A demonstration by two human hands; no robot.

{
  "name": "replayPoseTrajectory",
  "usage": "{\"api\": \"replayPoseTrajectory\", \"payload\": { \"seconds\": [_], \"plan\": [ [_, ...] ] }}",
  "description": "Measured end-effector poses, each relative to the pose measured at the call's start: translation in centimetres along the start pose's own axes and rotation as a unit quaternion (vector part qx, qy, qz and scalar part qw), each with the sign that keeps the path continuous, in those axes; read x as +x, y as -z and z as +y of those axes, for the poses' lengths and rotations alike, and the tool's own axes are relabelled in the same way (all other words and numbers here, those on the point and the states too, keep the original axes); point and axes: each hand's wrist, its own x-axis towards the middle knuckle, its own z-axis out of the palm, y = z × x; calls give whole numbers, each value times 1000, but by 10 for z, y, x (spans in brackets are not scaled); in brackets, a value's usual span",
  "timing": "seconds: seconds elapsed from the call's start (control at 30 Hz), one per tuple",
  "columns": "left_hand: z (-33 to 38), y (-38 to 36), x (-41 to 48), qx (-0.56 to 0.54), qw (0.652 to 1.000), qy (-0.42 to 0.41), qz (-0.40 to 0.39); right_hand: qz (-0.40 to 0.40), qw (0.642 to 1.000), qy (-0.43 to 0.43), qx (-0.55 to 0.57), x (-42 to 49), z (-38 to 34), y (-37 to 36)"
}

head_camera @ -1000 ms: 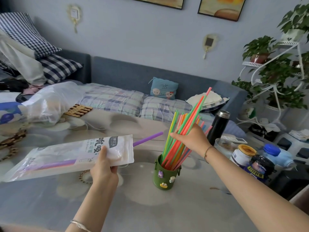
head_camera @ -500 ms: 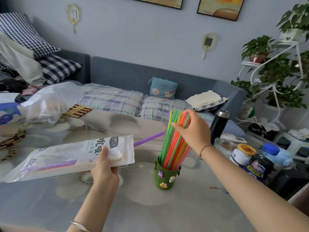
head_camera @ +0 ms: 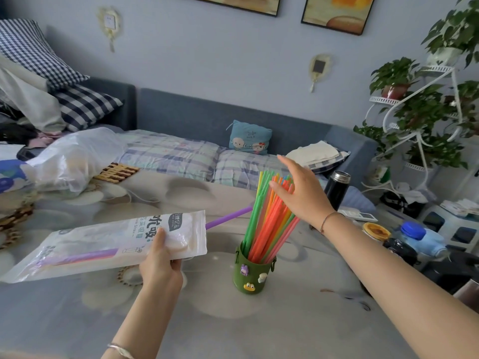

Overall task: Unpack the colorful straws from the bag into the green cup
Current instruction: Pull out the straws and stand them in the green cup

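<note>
Table (head_camera: 298, 320) before sofa (head_camera: 181, 117) bears green cup (head_camera: 252, 274); left hand (head_camera: 160, 263) grips bag (head_camera: 103, 244), right hand (head_camera: 300, 193) spread open.

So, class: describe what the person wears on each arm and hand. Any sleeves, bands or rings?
Both forearms are bare, with no sleeves in view. The left wrist carries a thin silver bangle. The right wrist carries a thin dark cord bracelet. No rings show on the left hand or the right hand.
</note>
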Motion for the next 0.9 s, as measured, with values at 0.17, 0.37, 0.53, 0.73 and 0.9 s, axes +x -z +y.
{"api": "replayPoseTrajectory", "payload": {
  "seconds": [0.17,0.37,0.53,0.73,0.9],
  "plan": [
    [0,-1,-4,-3,1000,-1,-15,140,983,112,40,-26,-28,-2],
    [5,-2,-8,4,997,-26,-73,120,959,8,256,-64,-70,-54],
    [11,-1,-11,-5,994,-32,-102,40,927,-156,338,-47,-70,-62],
    [8,-2,-10,2,994,-23,-111,50,804,-191,560,-42,-58,-34],
    [6,2,-5,-7,998,-14,-61,258,890,-121,355,-33,-33,15]
  ]
}}
